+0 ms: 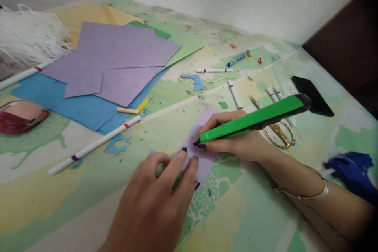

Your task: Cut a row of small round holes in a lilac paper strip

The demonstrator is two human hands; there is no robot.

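A narrow strip of purple paper [203, 169] lies on the patterned table near the middle of the view. My left hand [163, 189] rests on its lower left part with the fingers spread, pressing with the fingertips. In my right hand [233, 134] is a green utility knife [254, 118], gripped between thumb and fingers. Its dark front end touches or nearly touches the paper, just above my left fingertips. The blade itself is too small to make out.
Purple sheets [118, 47] and blue sheets [67, 102] are piled at the left, near white stringy material [29, 39]. Gold scissors [279, 136], several markers, a black phone-like object [313, 94] and a blue tool [351, 169] lie at the right. Paper scraps are scattered about.
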